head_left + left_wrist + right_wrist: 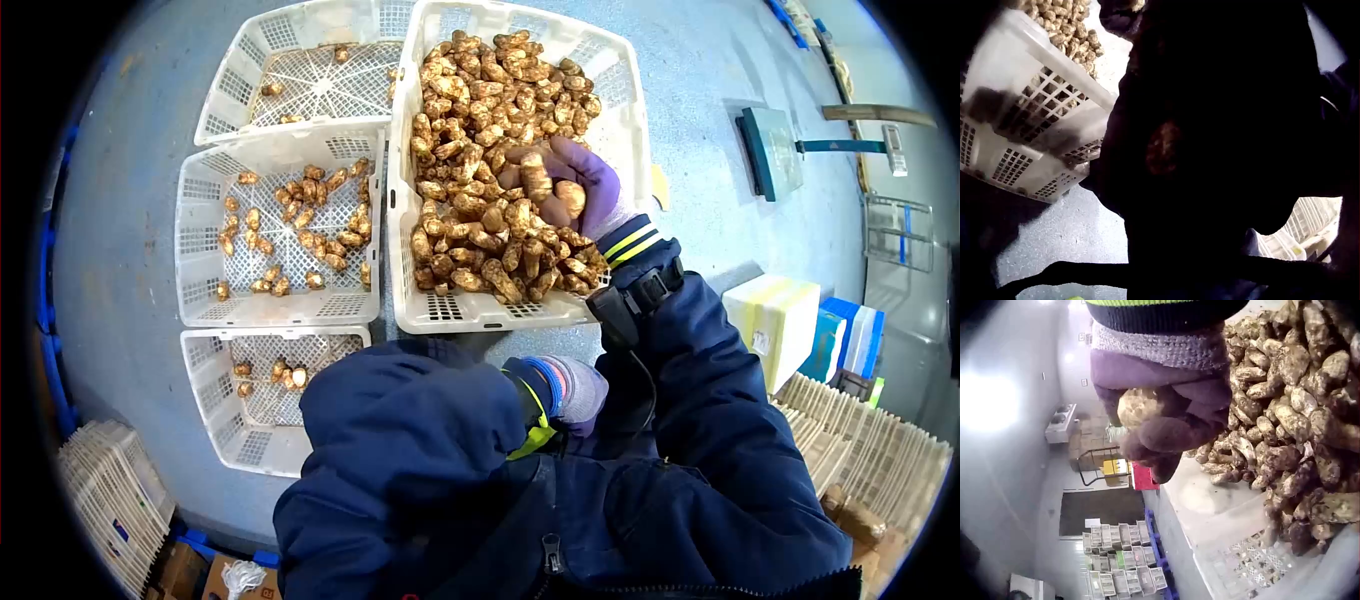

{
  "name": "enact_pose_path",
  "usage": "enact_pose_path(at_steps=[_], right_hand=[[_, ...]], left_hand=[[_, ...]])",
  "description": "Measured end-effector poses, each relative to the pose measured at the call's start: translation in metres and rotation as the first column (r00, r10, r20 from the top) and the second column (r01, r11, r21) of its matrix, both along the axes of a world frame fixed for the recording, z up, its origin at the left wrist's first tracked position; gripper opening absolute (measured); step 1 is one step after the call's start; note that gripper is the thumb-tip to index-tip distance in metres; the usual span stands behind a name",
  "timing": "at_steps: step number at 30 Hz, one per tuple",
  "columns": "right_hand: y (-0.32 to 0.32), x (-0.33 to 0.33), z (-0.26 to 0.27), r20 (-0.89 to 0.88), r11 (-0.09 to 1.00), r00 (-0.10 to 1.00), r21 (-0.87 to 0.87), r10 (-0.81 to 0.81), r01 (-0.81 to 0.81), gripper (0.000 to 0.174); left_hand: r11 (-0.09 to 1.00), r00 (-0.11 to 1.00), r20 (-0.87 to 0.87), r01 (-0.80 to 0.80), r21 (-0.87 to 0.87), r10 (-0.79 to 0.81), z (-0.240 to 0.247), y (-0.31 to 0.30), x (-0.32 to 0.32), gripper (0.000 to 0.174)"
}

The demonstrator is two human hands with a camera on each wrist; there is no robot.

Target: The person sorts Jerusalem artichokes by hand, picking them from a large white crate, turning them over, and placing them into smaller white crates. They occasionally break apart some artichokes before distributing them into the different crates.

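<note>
In the head view, my right hand (598,185), in a purple glove, is over the big white crate (625,75) heaped with stubby brown-and-cream mushrooms (480,110). Its fingers curl round a rounded pale mushroom (570,198), and a longer ringed mushroom (536,178) lies against the fingers. From the right wrist view, the gloved fingers (1163,434) close over a pale mushroom (1141,406). My left hand (580,392), also gloved, is low in front of the jacket, its fingers hidden. The left wrist view is mostly dark, with a dim brown patch inside the silhouette.
Left of the big crate, three crates stand in a column: the far (225,90), middle (185,240) and near one (195,400), each with some mushrooms. A scale (772,152) stands at right, beyond foam boxes (770,325). Stacked crates (115,490) are at lower left.
</note>
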State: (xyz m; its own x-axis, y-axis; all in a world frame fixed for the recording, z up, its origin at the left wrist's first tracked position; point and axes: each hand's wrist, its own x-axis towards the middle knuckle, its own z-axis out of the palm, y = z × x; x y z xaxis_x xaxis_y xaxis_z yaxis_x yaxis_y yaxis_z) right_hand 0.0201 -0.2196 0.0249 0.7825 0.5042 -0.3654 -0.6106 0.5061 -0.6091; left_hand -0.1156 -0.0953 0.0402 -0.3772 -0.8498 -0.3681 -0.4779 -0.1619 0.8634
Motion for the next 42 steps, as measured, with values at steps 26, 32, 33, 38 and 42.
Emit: enact_pose_path(at_steps=[26, 32, 33, 38, 42], right_hand=[[0.083, 0.019, -0.073, -0.194, -0.383, 0.563, -0.892, 0.804, 0.24, 0.037], [0.081, 0.011, -0.067, -0.117, -0.207, 0.466, -0.967, 0.877, 0.147, 0.03], [0.08, 0.009, -0.069, -0.061, -0.161, 0.48, -0.972, 0.875, 0.17, 0.026], [0.009, 0.035, -0.057, 0.25, 0.536, 0.869, -0.844, 0.426, -0.02, 0.028], [-0.062, 0.041, -0.052, 0.279, 0.955, 0.93, -0.241, 0.241, -0.175, 0.031]], left_hand=[[0.996, 0.995, 0.041, -0.092, 0.015, 0.092, -0.001, 0.008, 0.008, 0.034], [0.997, 0.997, 0.017, -0.076, 0.023, 0.076, -0.003, 0.005, 0.005, 0.033], [0.997, 0.997, 0.019, -0.071, 0.02, 0.07, -0.002, 0.005, 0.005, 0.033], [0.997, 0.998, -0.011, -0.067, 0.027, 0.067, -0.006, 0.004, 0.003, 0.033], [0.998, 0.998, -0.048, -0.038, 0.056, 0.04, -0.002, -0.001, 0.006, 0.03]])
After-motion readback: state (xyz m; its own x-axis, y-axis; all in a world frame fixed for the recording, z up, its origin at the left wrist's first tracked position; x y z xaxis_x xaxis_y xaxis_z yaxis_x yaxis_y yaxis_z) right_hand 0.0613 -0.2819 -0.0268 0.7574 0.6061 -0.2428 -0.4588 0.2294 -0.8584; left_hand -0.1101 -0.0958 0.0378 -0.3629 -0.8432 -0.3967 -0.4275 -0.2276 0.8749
